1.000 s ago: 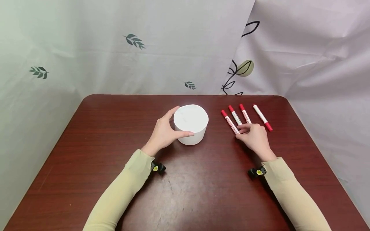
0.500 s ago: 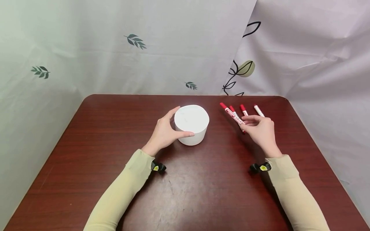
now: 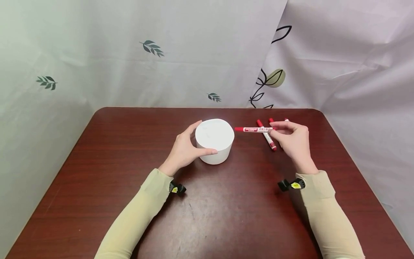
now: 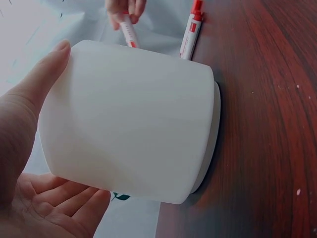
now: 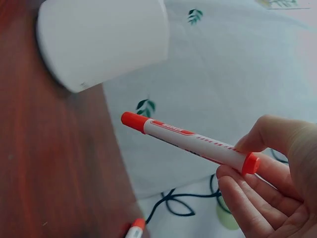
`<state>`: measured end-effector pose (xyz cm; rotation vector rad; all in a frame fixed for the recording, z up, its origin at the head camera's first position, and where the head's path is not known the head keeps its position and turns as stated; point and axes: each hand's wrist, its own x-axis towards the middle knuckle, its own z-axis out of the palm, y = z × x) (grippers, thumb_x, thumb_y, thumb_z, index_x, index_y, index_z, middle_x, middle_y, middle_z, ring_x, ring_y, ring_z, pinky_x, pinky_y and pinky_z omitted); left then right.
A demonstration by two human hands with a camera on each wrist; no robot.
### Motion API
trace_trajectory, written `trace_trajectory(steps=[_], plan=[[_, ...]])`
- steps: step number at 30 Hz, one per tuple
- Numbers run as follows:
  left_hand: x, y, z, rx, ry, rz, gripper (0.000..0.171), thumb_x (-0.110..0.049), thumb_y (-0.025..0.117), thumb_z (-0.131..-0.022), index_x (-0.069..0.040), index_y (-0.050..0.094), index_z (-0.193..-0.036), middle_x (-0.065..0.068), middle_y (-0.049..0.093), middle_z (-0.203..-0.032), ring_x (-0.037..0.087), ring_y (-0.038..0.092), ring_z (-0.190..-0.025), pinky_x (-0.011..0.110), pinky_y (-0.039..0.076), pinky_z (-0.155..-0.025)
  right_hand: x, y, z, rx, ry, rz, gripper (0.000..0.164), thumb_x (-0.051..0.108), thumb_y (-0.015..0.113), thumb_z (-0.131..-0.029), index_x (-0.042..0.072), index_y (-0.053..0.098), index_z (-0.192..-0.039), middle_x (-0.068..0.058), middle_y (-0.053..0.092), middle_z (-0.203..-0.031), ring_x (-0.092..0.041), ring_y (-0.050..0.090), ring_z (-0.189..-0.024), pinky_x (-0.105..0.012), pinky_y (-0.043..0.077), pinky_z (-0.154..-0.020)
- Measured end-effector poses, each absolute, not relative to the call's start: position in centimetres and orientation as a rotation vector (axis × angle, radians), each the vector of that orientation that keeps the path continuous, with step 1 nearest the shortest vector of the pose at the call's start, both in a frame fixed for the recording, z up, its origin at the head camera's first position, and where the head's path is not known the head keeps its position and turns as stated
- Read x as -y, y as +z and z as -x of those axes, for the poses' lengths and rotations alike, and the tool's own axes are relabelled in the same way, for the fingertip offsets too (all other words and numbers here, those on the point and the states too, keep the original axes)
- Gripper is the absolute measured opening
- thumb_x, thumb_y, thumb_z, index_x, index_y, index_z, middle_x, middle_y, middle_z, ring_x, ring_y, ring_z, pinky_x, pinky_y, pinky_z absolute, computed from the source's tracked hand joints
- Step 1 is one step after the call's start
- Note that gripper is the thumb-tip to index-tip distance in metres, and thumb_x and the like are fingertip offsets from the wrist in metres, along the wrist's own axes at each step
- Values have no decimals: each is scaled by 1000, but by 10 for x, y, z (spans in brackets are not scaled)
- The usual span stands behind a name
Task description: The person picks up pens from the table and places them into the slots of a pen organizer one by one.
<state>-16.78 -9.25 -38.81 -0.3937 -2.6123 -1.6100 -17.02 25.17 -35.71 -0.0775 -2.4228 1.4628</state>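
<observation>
A white round container point(image 3: 217, 155) stands on the table, its sides tapering. My left hand point(image 3: 182, 150) holds it from the left, thumb across the near side and fingers round the far side; the left wrist view shows the smooth white wall point(image 4: 129, 119) between them. Between thumb and fingertips my right hand point(image 3: 293, 142) pinches a red-and-white marker point(image 3: 253, 129) by its rear end. The marker is held level above the table, its red cap pointing left, close to the container's rim. In the right wrist view the marker's cap point(image 5: 133, 121) points at the container.
Under and behind the right hand lie more markers with red caps: one in plain sight point(image 3: 271, 141), two others point(image 3: 271, 119) mostly hidden by the fingers. The dark red-brown table point(image 3: 220, 216) ends at a patterned curtain point(image 3: 181, 72) behind.
The right hand has lifted the marker off the table and swung it from slanting to level, cap now beside the container. The left hand and container have stayed in place.
</observation>
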Motion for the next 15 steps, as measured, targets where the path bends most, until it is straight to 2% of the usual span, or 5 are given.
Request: trace_trajectory(steps=[3,8,12,15], plan=[[92,-388,168,2612,-1613,396,111,-49,97,-63,-17,43,-155,-1,51,-147,19,56,-127,39,47,-103,-249,-350,171,2346,1533,41,23,13,80,-87,3,79,-108,7,74,-85,-6,67,-68,-16,49,-55],[92,-387,168,2613,-1619,392,112,-48,97,-63,-16,42,-155,0,51,-148,19,55,-129,39,46,-105,-243,-338,174,2252,1558,4,22,12,81,-86,2,79,-106,5,74,-85,-6,71,-73,-16,55,-68],[93,-386,167,2612,-1629,390,112,-47,98,-63,-17,42,-155,-1,51,-148,20,54,-129,39,46,-105,-239,-328,175,2186,1586,-19,22,10,81,-86,2,79,-106,5,74,-85,-6,71,-73,-16,55,-69],[92,-386,168,2614,-1629,390,112,-48,98,-62,-18,42,-155,-1,51,-147,19,55,-129,39,46,-104,-236,-319,175,2075,1686,-73,22,4,82,-84,-2,78,-104,-1,74,-86,-10,71,-72,-17,56,-70]])
